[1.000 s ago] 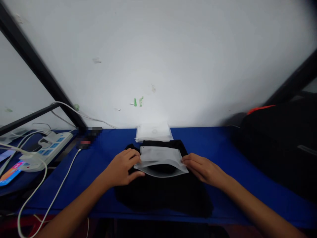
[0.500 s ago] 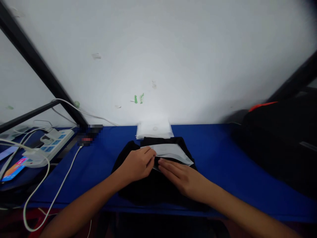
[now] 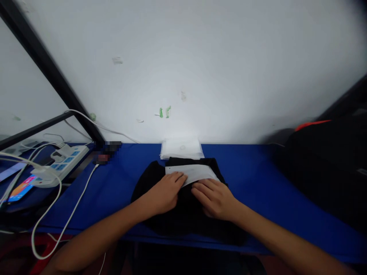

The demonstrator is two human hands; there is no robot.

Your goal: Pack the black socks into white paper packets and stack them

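Note:
A whitish, frosted plastic bag (image 3: 195, 172) lies across a dark, folded piece of black cloth (image 3: 183, 225) in front of me. My left hand (image 3: 169, 191) grips the bag's near left edge, thumb and fingers closed together. At the bag's near right side, my right hand (image 3: 216, 198) has its fingers bent over the edge, with black cloth right beside the fingertips. A pale bit of plastic shows beneath the right palm. The undersides of both hands are hidden. Behind the cloth, a stack of similar frosted bags (image 3: 182, 148) rests against the wall.
The blue tabletop (image 3: 249, 172) runs along a white wall. To the left are a white power strip (image 3: 64, 164), a lit phone (image 3: 21, 189) and looping white cables (image 3: 77, 206). A large black item with an orange edge (image 3: 329, 172) stands at the right.
The bag now lies flatter over the cloth, its raised near edge lowered. My right hand's fingers have gone from stretched out to bent. The view has shifted slightly.

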